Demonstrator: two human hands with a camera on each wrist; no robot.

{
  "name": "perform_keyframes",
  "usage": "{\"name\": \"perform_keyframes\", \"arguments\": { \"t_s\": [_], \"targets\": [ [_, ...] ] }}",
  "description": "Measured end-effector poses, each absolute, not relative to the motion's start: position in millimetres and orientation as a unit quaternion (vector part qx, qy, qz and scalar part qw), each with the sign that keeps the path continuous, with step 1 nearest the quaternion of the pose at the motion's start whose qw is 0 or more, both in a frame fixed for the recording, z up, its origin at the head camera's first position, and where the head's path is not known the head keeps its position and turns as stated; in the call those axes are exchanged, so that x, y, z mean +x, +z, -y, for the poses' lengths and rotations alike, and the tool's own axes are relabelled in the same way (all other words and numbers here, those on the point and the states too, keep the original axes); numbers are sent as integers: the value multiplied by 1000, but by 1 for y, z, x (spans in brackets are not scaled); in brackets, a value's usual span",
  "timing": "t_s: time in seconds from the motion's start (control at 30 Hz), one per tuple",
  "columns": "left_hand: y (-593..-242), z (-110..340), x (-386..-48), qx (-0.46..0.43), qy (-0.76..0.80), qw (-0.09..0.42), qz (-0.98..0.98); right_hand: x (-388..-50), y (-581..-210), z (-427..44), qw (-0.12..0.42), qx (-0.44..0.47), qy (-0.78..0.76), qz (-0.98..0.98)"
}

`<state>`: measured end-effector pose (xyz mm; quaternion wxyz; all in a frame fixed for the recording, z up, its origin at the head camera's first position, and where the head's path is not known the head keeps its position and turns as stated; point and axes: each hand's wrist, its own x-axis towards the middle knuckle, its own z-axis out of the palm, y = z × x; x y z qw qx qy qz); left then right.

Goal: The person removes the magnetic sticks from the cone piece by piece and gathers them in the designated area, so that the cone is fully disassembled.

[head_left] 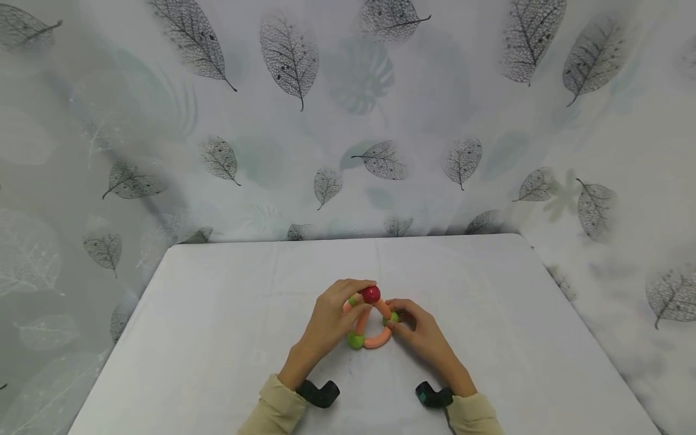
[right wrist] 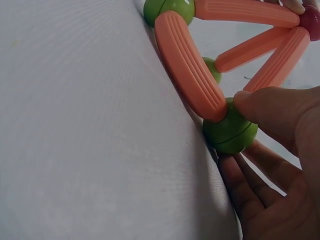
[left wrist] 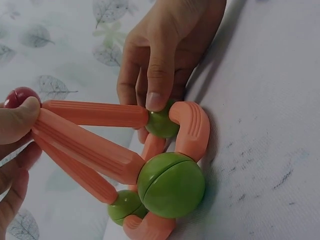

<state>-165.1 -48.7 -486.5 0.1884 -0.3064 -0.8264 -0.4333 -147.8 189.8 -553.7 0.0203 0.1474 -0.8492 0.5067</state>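
A pyramid-shaped toy frame stands on the white table, built of orange ridged rods and balls. Its base has three green balls joined by curved orange pieces. Straight rods rise from them to a red ball at the top. My left hand pinches the red ball between thumb and fingers. The right hand holds the green ball at the right corner, thumb on its upper side and fingers beneath or behind it.
The white table spreads out around the toy. A leaf-patterned cloth hangs behind and beside it. Each wrist wears a black band with a camera.
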Motion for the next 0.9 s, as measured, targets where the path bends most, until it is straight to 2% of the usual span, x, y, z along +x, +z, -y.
{"name": "perform_keyframes", "arguments": {
  "t_s": [0.9],
  "targets": [
    [-489,48,-163,-296,-446,190,823,-146,-555,-190,12,147,523,839]
  ]
}}
